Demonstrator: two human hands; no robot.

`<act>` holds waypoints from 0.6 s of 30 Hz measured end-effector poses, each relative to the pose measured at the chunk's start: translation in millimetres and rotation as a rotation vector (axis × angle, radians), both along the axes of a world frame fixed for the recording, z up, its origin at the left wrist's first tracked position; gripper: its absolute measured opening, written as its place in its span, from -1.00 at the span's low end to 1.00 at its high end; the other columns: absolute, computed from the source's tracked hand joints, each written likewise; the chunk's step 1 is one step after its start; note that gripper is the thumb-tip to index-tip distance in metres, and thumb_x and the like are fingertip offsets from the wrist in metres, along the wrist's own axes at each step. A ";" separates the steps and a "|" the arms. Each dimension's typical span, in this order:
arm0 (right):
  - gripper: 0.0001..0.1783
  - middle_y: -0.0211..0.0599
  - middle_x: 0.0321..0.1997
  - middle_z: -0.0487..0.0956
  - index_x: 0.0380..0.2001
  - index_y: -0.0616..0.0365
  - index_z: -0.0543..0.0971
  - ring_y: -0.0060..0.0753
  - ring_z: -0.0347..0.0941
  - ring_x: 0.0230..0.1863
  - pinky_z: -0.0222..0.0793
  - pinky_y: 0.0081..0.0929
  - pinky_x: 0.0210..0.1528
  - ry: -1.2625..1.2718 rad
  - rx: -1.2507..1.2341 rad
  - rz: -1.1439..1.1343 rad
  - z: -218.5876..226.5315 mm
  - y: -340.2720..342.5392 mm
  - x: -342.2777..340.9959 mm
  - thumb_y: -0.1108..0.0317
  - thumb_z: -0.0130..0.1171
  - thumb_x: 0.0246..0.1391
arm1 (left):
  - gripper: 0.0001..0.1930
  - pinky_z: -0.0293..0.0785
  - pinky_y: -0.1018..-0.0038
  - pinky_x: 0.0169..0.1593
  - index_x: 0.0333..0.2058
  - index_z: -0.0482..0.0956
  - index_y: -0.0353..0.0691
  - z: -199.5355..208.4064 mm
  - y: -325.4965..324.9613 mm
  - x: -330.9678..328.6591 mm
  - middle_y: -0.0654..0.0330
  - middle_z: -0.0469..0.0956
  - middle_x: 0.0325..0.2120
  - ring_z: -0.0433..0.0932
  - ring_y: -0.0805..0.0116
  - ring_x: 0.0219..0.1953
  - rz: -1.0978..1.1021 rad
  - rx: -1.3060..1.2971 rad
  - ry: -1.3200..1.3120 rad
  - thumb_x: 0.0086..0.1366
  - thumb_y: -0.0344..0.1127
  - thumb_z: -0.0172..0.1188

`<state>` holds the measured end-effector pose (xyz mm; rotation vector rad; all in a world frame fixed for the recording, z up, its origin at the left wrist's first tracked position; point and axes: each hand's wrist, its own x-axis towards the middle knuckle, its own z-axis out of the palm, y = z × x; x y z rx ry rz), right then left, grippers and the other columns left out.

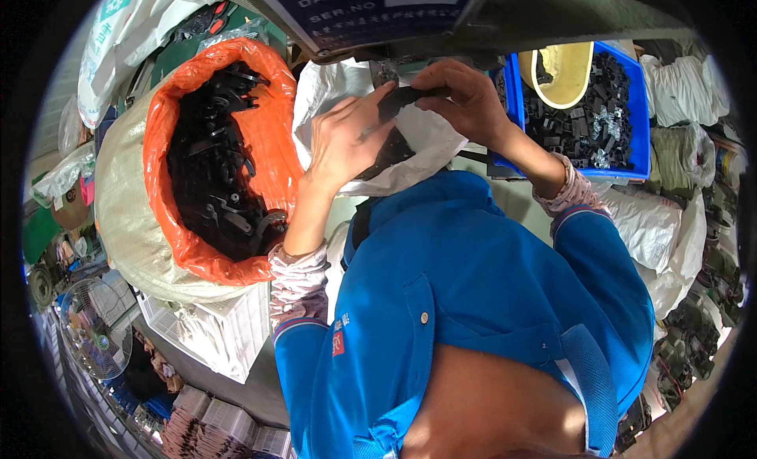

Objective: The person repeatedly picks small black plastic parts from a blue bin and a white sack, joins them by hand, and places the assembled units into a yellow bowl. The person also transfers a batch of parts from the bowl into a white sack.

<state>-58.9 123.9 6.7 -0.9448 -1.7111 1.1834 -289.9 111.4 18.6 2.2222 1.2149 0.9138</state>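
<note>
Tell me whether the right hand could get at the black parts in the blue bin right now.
Probably yes: the blue bin lies open beside the right forearm. The yellow container covers only some of the black parts, though the right hand grips a dark piece.

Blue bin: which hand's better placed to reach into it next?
Right hand, probably: it is nearer the blue bin, and its forearm crosses the bin's lower-left corner in view. The left hand is farther off, at the dark part's left end.
</note>
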 end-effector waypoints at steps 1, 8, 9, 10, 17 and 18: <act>-0.69 -0.23 0.00 0.49 -0.12 0.33 0.59 -0.39 0.52 0.03 0.51 -0.50 0.08 0.004 -0.004 -0.009 4.0 0.2 -4.4 0.70 0.26 0.00 | -0.63 0.47 0.36 -0.44 -0.15 0.65 -0.21 2.1 2.3 -3.0 0.17 0.58 -0.49 0.52 0.19 -0.49 0.001 0.021 0.021 -0.02 -0.40 0.35; -0.71 -0.18 -0.11 0.63 -0.16 0.21 0.63 -0.31 0.62 -0.10 0.57 -0.46 -0.08 -0.015 0.280 -0.118 -8.0 12.6 -20.2 0.56 0.35 -0.02 | -0.82 0.52 0.40 -0.30 -0.38 0.61 -0.35 16.6 26.1 -20.8 0.05 0.65 -0.19 0.61 0.18 -0.38 -0.130 0.162 0.089 -0.01 -0.47 0.34; -0.71 -0.18 -0.11 0.63 -0.16 0.20 0.63 -0.31 0.62 -0.10 0.56 -0.45 -0.07 -0.011 0.290 -0.133 -6.9 14.6 -22.0 0.55 0.35 -0.01 | -0.83 0.53 0.39 -0.30 -0.41 0.58 -0.36 20.6 29.5 -21.5 0.04 0.65 -0.17 0.61 0.17 -0.37 -0.136 0.157 0.112 0.01 -0.45 0.35; -0.71 -0.19 -0.11 0.63 -0.16 0.19 0.63 -0.32 0.62 -0.10 0.56 -0.45 -0.07 -0.008 0.301 -0.149 -4.1 17.0 -24.3 0.54 0.34 -0.01 | -0.82 0.53 0.39 -0.30 -0.40 0.58 -0.36 20.1 33.3 -22.5 0.04 0.65 -0.19 0.62 0.17 -0.37 -0.137 0.165 0.104 0.02 -0.44 0.36; -0.73 -0.22 -0.18 0.65 -0.14 0.33 0.58 -0.49 0.58 -0.22 0.55 -0.52 -0.18 0.024 0.118 -0.175 -5.2 20.8 -25.8 0.62 0.30 0.04 | -0.70 0.43 0.37 -0.41 -0.20 0.61 -0.28 11.6 53.7 -24.7 0.08 0.52 -0.53 0.48 0.15 -0.55 -0.133 0.021 0.179 0.07 -0.34 0.38; -0.73 -0.23 -0.21 0.66 -0.14 0.26 0.61 -0.48 0.60 -0.22 0.55 -0.52 -0.20 -0.051 0.056 -0.190 -8.4 21.6 -25.0 0.54 0.31 0.04 | -0.70 0.41 0.37 -0.42 -0.19 0.61 -0.26 13.6 55.2 -21.4 0.09 0.49 -0.55 0.45 0.16 -0.56 -0.121 -0.041 0.234 0.09 -0.32 0.37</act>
